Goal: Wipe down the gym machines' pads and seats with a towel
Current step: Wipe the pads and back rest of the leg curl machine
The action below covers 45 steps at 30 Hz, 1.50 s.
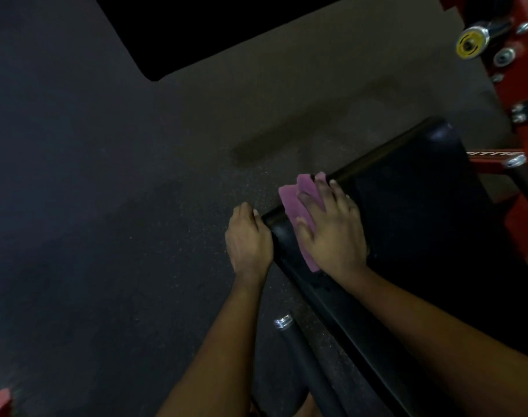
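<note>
The right grip [332,236] lies flat, fingers spread, pressing the pink towel [290,200] onto the black pad [422,206] beneath it. Just beside, the left grip [249,239] curls round the pad's corner, steadying it. Press evenly; sweep overlapping strokes away from that corner.

Folded pink towel [299,206] flat on black seat pad's [413,206] corner

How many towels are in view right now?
1. The pink towel lies on the black pad at its left edge, pressed flat under the right hand. The left hand grips the pad's corner without a towel. Others may be out of view.
</note>
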Tool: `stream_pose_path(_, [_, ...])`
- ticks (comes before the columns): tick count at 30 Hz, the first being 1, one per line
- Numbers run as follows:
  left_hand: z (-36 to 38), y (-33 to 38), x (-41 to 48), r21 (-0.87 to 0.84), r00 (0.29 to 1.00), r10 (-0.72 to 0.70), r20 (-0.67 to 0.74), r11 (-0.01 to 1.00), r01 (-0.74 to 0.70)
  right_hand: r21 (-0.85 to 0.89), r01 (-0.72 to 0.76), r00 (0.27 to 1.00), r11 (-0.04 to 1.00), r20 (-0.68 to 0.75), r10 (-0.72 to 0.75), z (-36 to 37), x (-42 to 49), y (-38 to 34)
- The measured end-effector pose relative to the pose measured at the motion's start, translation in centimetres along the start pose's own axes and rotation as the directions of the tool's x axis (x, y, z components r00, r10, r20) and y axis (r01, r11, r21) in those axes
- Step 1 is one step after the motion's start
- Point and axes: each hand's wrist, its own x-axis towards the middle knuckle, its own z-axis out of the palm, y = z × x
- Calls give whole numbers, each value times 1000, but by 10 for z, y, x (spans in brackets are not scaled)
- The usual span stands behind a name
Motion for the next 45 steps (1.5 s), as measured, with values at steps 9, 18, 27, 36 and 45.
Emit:
stream_pose_path(9, [32,22,15,65,981,-178,74,983,173,-60,-211,977,976,-7,211,-11,58,52])
stream_pose_path(18, [30,24,10,101,987,-141,76,986,133,3,-40,999,999,-22,40,0,13,13])
stream_pose_path(27, [34,22,13,109,992,-123,34,987,119,5,-213,975,977,-56,213,-21,72,80])
stream_pose_path(36, [33,22,14,159,990,-123,67,981,111,37,-78,995,996,-61,80,3,1,1])
stream_pose_path(45, [31,24,11,165,992,-111,66,981,99,-22,-298,949,954,-118,294,-21,66,97])
